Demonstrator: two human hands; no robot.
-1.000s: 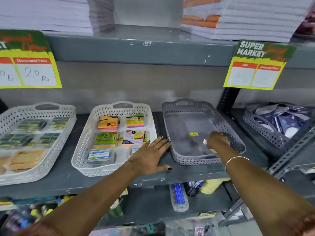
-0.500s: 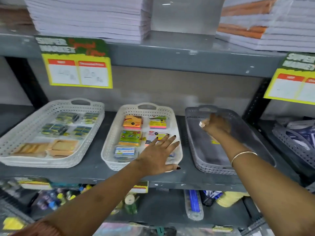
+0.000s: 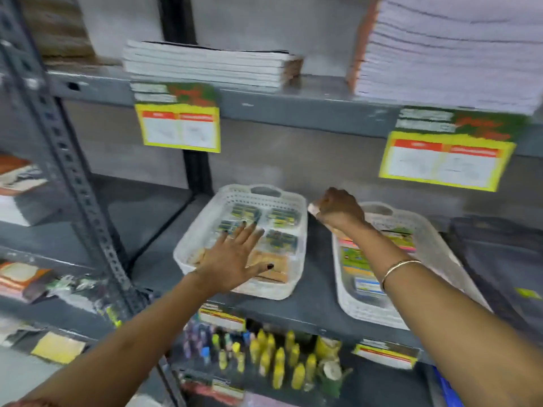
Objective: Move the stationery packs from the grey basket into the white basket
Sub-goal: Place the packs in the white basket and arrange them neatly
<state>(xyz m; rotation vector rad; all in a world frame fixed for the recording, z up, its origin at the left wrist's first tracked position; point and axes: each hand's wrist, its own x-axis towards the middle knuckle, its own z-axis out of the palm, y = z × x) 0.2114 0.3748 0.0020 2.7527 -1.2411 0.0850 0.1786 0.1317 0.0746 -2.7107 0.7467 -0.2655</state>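
My right hand (image 3: 338,211) is a closed fist around a small pale stationery pack (image 3: 313,208), of which only one end shows. It hovers over the gap between two white baskets. The left white basket (image 3: 266,190) holds green packs and tan packs. The right white basket (image 3: 344,301) holds colourful packs and is partly hidden by my right forearm. My left hand (image 3: 235,258) is spread flat and empty over the left white basket's front half. The grey basket (image 3: 484,233) is at the far right, blurred, with a yellow sticker inside.
Everything sits on a grey metal shelf (image 3: 308,315). Stacks of notebooks (image 3: 205,66) lie on the shelf above, with yellow price tags (image 3: 179,127) hanging from its edge. Small bottles (image 3: 276,359) fill the shelf below. A perforated upright (image 3: 67,171) stands at the left.
The view has swung left. My right hand has carried the small pack left from over the grey basket to the gap between the white baskets. My left hand has shifted onto the left white basket.
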